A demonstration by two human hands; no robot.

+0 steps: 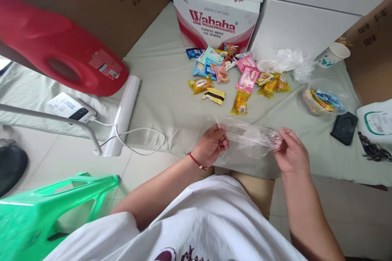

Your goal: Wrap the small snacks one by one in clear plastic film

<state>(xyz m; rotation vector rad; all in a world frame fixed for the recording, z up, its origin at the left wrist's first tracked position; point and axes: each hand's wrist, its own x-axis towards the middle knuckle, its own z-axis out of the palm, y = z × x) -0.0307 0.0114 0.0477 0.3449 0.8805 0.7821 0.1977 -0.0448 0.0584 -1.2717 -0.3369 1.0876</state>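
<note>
A crumpled sheet of clear plastic film [249,136] is stretched between my two hands, above the front edge of the cloth-covered surface. My left hand [213,143], with a red bracelet at the wrist, is closed on its left end. The right end is pinched in my right hand [290,150]. Just beyond the film lie several wrapped snacks: a yellow packet [240,102], a pink packet [247,78] and a black-striped yellow one [214,96]. Farther back is a light blue packet [211,55]. A clear bowl [301,98] with packets in it stands to the right.
A Wahaha carton [216,20] stands at the back, with crumpled clear plastic [284,61] and a paper cup [333,55] to its right. On the left are a red jug [67,49], a white roll [124,114], a cabled power bank [70,106] and a green stool [27,212].
</note>
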